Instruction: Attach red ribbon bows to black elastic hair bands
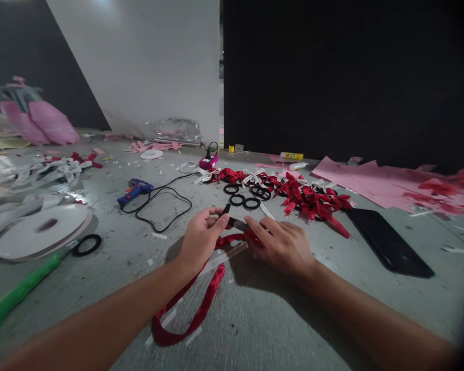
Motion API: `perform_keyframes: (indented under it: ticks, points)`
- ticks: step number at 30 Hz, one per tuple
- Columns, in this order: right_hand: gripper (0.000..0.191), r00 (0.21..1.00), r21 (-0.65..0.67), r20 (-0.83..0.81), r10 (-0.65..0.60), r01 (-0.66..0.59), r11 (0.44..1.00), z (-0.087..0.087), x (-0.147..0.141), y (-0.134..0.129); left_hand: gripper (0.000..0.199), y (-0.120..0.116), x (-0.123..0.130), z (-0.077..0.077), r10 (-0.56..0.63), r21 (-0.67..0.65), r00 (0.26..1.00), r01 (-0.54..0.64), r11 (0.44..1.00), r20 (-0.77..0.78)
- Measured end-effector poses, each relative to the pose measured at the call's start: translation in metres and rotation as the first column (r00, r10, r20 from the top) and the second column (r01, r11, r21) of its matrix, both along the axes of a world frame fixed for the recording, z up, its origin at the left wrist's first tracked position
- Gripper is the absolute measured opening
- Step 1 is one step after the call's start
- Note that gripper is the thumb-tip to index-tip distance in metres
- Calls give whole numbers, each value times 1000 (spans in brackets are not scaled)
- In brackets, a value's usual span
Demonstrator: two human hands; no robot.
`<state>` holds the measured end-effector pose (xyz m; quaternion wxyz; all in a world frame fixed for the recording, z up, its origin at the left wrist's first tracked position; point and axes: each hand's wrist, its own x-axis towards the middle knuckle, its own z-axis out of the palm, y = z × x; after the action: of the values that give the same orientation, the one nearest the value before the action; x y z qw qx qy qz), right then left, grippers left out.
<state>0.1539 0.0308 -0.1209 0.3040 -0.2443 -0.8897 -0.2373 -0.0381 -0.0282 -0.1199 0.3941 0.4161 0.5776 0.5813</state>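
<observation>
Between my two hands, above the grey surface, is a black ring (237,223), partly covered by fingers. My left hand (204,234) pinches its left side between thumb and fingers. On the right side, my right hand (280,242) is closed round the ring and a red ribbon (212,296). The ribbon runs from under the right fingers to the left and curves down in a loop on the surface. Several black rings (251,203) lie just beyond my hands, beside a heap of red bows (305,198) with some white ones.
A blue glue gun (135,190) with a black cable lies left of centre. At the left are a white ribbon spool (42,232), a lone black ring (86,245) and green-handled scissors (23,291). A black phone-like slab (390,242) and pink sheets (359,180) lie right.
</observation>
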Motion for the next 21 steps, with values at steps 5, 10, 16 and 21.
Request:
perform_keyframes:
  ticks: [5,10,16,21]
  points:
    - [33,999,17,-18,29,-28,999,1,1,0,57,-2,-1,6,-50,91,999,48,995,18]
    - [32,997,24,-42,62,-61,998,1,2,0,48,0,-11,8,-238,131,971,239,962,-29]
    - [29,992,3,-88,87,-87,996,-1,1,0,27,3,-19,5,-311,116,950,307,945,19]
    - [30,992,-4,-94,89,-90,996,-2,2,1,20,4,-18,5,-260,170,955,283,944,-144]
